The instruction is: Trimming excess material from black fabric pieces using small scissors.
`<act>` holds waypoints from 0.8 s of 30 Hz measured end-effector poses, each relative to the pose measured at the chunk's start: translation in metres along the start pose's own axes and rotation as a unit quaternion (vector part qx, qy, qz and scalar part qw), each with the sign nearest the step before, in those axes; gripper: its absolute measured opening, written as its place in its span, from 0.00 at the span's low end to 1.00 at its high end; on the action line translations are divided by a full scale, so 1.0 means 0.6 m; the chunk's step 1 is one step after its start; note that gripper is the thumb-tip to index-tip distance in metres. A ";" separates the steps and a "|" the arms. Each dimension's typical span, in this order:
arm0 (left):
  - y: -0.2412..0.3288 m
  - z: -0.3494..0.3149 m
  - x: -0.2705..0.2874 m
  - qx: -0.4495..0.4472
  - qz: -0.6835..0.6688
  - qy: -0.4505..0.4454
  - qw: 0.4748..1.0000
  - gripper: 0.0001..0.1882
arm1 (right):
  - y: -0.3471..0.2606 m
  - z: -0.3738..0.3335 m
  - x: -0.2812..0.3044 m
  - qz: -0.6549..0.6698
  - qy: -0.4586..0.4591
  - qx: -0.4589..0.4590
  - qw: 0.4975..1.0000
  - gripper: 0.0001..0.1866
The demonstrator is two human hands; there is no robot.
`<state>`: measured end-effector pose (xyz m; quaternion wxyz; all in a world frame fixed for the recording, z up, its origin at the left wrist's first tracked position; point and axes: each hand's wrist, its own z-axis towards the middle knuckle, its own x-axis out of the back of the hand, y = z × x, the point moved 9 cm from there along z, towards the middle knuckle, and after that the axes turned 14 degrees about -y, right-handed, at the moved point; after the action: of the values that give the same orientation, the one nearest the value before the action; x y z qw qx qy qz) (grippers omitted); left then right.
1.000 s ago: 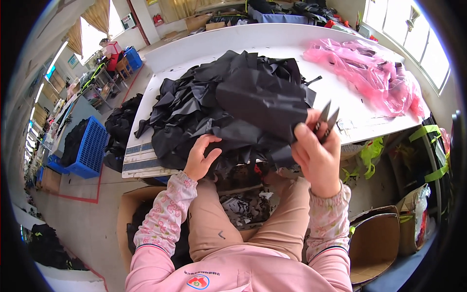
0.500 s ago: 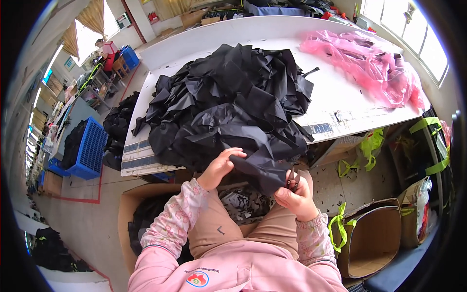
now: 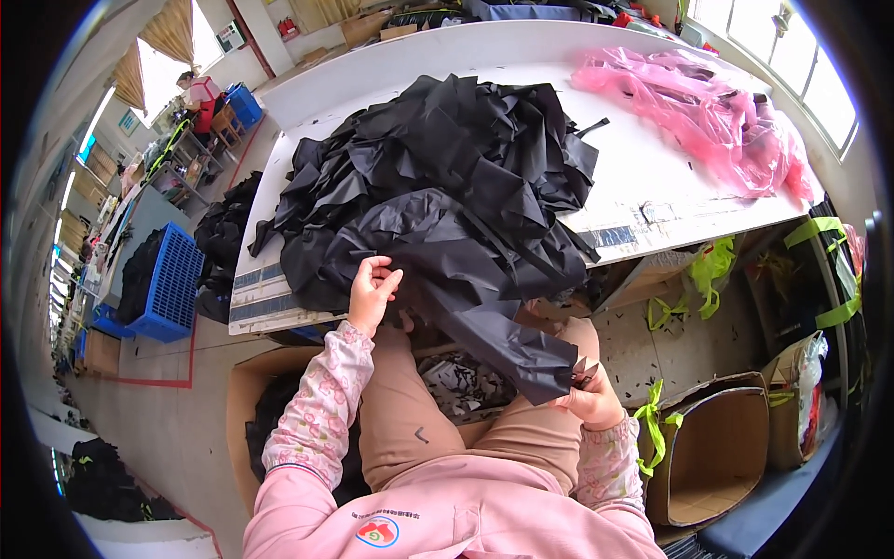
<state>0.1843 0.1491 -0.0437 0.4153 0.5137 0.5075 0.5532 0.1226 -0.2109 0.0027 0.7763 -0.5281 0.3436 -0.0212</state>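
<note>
A strip of thin black fabric stretches from the big black fabric pile down across my lap. My left hand is at its upper left edge, fingers curled and thumb pressed in on the cloth. At the lower right end my right hand grips the strip between thumb and fingers. Small metal snips also sit in the right hand, partly hidden by the fingers and cloth. Their blades stick up beside the strip's end.
The pile rests on a white table, with a pink plastic bag at the far right. Between my legs is a box of dark scraps. An open cardboard box stands at right, and a blue crate at left.
My left hand has moved up and left along the fabric. My right hand has come slightly down and right, so the strip is now drawn out longer between them.
</note>
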 end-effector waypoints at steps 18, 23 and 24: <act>0.020 0.009 -0.010 -0.106 0.348 0.064 0.929 0.08 | -0.008 0.101 0.068 -0.488 0.229 0.042 0.841 0.19; 0.019 0.004 -0.018 -0.125 0.349 0.069 0.926 0.08 | 0.029 0.240 0.043 -0.614 0.174 0.024 0.769 0.28; 0.021 0.002 -0.020 -0.134 0.345 0.069 0.926 0.07 | 0.045 0.261 0.045 -0.627 0.158 -0.024 0.763 0.26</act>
<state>0.1877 0.1359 -0.0330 0.2277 0.5572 0.2475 0.7593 0.2211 -0.0837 -0.0014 0.5117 -0.6335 0.0543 -0.5778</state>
